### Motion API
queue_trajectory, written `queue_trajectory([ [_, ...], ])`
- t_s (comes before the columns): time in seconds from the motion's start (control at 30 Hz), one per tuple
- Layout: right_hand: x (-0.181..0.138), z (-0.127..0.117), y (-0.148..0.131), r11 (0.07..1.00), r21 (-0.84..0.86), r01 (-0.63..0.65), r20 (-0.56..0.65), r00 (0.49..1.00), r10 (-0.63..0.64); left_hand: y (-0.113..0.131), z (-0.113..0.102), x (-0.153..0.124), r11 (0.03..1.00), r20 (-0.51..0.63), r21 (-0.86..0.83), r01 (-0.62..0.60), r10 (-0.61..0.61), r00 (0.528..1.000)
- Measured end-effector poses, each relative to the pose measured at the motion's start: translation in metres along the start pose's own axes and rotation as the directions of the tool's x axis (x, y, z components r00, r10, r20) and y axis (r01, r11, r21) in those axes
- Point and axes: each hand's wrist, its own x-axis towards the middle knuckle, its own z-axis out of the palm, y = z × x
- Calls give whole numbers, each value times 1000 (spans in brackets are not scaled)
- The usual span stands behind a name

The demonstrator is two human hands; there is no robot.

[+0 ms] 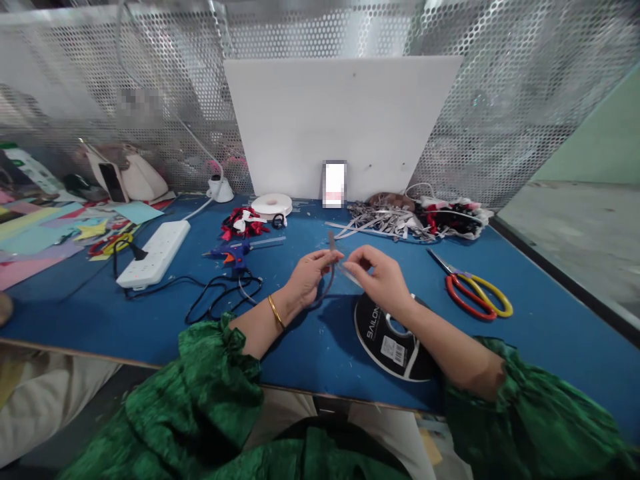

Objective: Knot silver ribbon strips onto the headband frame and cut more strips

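My left hand [311, 275] is closed in a pinch on a grey-brown ribbon [331, 240]. One short end stands up above the fingertips, and the rest curves down beside the palm. Close by on the right, my right hand [383, 275] has thumb and forefinger pressed together; a thin pale strip [353, 275] shows at the fingertips, too faint to name surely. Beneath the right forearm lies a black ribbon spool [373, 340] with a white label, partly covered by the arm.
A blue glue gun [233, 253] with its cord lies left, near a white power strip [155, 253]. Scissors [473, 290] with red and yellow handles lie right. Behind are a white ribbon roll [271, 205], red-black bows [244, 223], grey ribbon pieces [395, 221] and a phone [335, 185].
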Motion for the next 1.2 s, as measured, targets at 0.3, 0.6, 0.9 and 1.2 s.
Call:
queue_trajectory([
  [0.3,-15,-4,-22,837,-176,518,724,645,-247,32,-30,26,960,-272,-272,-64,-13,962],
  [0.6,-4,-26,14,653,-742,152,423,861,281,53,-42,29,915,-330,-313,-253,145,933],
  [0.9,-7,8,-7,971,-176,164,51,986,-157,29,7,-13,955,62,40,-294,292,955],
  [1.2,-17,24,-11,970,241,-9,94,995,-15,25,18,-30,977,182,38,-211,201,963],
])
